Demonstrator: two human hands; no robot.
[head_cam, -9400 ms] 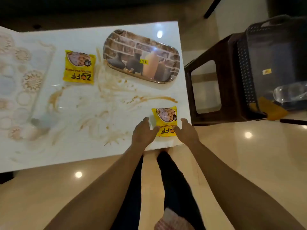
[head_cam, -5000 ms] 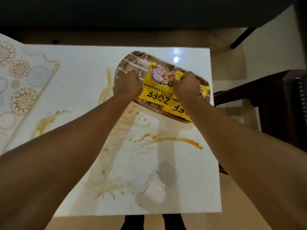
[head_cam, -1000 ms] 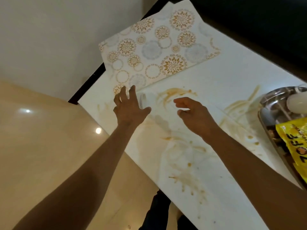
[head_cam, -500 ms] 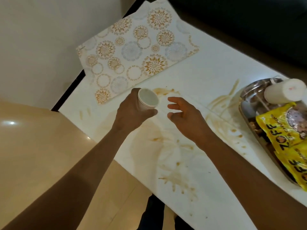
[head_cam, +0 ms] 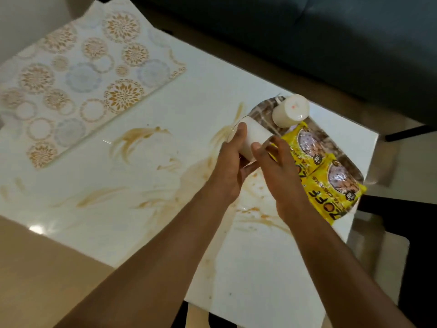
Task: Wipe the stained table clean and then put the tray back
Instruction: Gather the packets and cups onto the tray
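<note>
A: What is the left hand (head_cam: pixel 230 169) doing?

B: It is wrapped around a white paper cup (head_cam: pixel 254 140). The cup is tipped on its side, up in the air above the surface (head_cam: pixel 205 95).

A: And the right hand (head_cam: pixel 280 172)?

B: It is right next to the cup. Its fingers (head_cam: pixel 262 147) touch the cup's lower end, bent a little, but I cannot tell if they really grip it.

A: Where is the tray (head_cam: pixel 263 112)?

B: At the far right end of the surface, just past the hands. It has a brick picture on it.

A: What is in the tray?

B: Another white cup (head_cam: pixel 290 113) lies on its side at the far end. Two yellow snack packets (head_cam: pixel 326 176) lie next to it. The near one sticks out past the tray's edge.

A: Is the surface clean?

B: No. It is white, with brown stains (head_cam: pixel 134 140) smeared all over. Some are near the middle, some under the arms, some next to the tray.

A: What is that flowery thing?

B: A mat (head_cam: pixel 82 74) with round flower shapes in gold and blue. It lies flat at the far left end, well apart from the tray.
</note>
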